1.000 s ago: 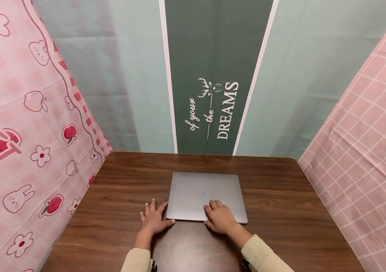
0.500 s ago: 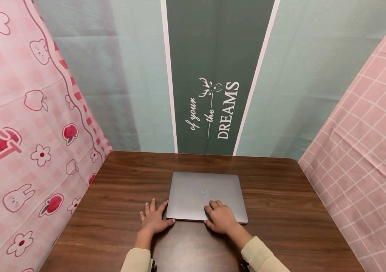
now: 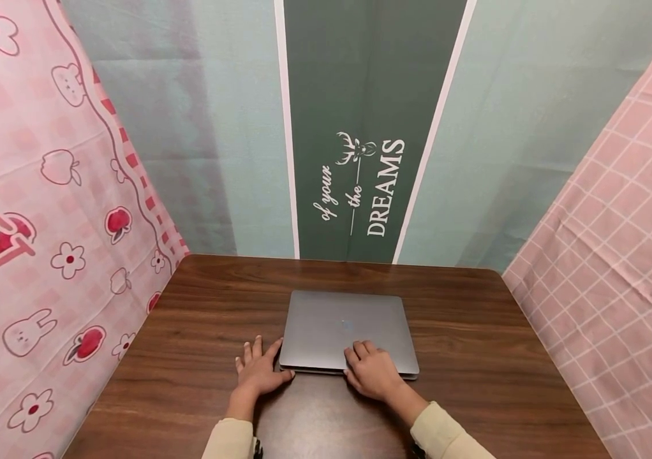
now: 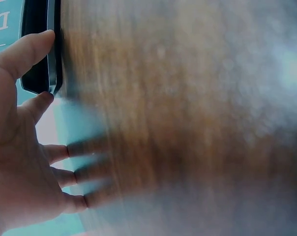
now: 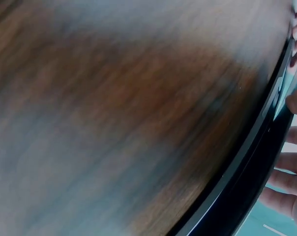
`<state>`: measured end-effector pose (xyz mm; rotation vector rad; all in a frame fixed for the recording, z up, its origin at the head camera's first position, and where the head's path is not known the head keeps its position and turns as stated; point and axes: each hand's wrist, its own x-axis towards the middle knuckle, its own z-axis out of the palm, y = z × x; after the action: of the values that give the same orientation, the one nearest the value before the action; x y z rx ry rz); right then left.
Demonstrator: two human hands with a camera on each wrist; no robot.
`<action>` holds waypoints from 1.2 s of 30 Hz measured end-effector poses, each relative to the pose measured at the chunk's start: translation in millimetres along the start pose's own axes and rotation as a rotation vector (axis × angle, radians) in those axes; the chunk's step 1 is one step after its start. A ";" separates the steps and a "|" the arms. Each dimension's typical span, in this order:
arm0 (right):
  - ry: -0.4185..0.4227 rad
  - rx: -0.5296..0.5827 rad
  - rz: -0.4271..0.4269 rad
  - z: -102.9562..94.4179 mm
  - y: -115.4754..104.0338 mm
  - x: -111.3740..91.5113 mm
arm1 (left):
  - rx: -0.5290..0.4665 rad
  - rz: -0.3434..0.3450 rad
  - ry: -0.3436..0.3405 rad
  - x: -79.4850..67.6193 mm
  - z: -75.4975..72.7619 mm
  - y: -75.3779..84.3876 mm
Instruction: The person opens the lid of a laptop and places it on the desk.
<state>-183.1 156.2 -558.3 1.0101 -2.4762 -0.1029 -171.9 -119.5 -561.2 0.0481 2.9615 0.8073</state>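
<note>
A grey laptop point(image 3: 326, 325) lies on the wooden table, its lid raised by a thin dark gap along the near edge. At that edge's middle, my right hand point(image 3: 373, 375) holds the lid, fingers over the top and thumb at its front. In the right wrist view the gap shows between the base point(image 5: 237, 164) and the dark lid underside point(image 5: 244, 191). My left hand point(image 3: 258, 375) spreads its fingers on the table, with thumb and index fingertip at the base's near left corner. The left wrist view shows both fingertips at the laptop's edge point(image 4: 52, 54).
The wooden table point(image 3: 475, 331) extends around the laptop. Behind it hangs a green cloth point(image 3: 234, 159) with printed words, a pink patterned cloth point(image 3: 73, 210) at the left, and a pink checked cloth point(image 3: 607, 242) at the right.
The near edge of the lid has come up slightly from the base in my right hand. My left hand keeps its place at the corner.
</note>
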 end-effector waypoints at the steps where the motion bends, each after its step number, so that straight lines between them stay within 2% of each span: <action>1: 0.014 0.002 -0.007 0.2 -0.3 -0.2 | 0.003 -0.003 -0.001 0.0 0.1 -0.3; 17: 0.129 -0.013 -0.064 -6.4 9.1 3.2 | -0.010 -0.012 -0.012 0.9 0.1 1.5; 21: 0.181 -0.014 -0.083 -10.5 13.2 6.2 | -0.020 -0.011 -0.015 1.7 -1.1 2.6; 27: 0.261 0.017 -0.056 -16.2 18.2 13.4 | -0.006 -0.024 -0.017 3.5 -2.0 3.0; 36: 0.327 0.073 -0.031 -29.5 23.6 26.7 | -0.007 -0.025 -0.024 1.7 -3.3 3.3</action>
<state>-202.0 158.3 -516.1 1.0073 -2.1807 0.1340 -173.8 -118.3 -556.8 0.0209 2.9308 0.8077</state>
